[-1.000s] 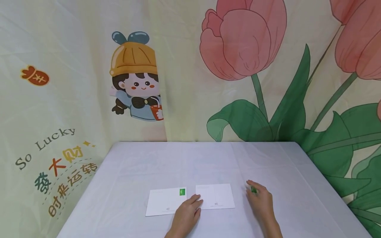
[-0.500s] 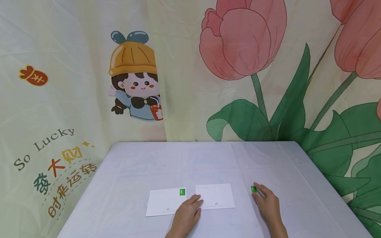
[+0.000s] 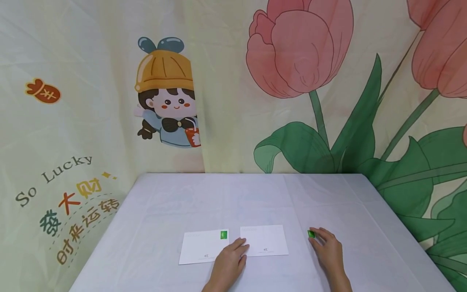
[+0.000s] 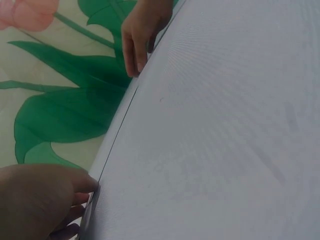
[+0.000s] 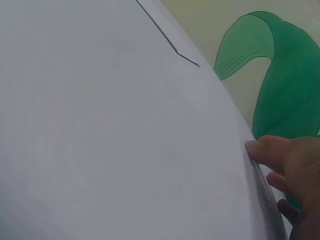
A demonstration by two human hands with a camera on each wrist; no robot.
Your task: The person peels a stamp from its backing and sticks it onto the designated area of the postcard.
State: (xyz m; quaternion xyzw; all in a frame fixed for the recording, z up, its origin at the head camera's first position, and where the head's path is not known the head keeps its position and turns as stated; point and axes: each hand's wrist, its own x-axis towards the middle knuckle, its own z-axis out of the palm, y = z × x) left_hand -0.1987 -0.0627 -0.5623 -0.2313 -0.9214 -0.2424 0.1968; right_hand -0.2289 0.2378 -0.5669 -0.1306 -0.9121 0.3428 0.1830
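Two white envelope-shaped cards lie side by side on the table. The left card point(image 3: 200, 247) has a green stamp point(image 3: 223, 235) at its upper right corner; on the right card point(image 3: 266, 241) only small print shows. My left hand point(image 3: 228, 261) rests over the gap between them, fingertips on the right card's left edge, covering the left card's lower right corner. Off to the right, my right hand point(image 3: 328, 249) pinches a second green stamp point(image 3: 311, 234), tilted between thumb and forefinger. In the wrist views the left hand point(image 4: 45, 200) and right hand point(image 5: 290, 170) show at the table's edge.
A white cloth covers the table point(image 3: 219, 194). Its far edge meets a printed curtain point(image 3: 222, 101) with tulips and a cartoon figure.
My right hand shifted rightward off the second stamp, then closed thumb and forefinger on it; the stamp now tilts and looks darker. My left hand and the cards stay put.
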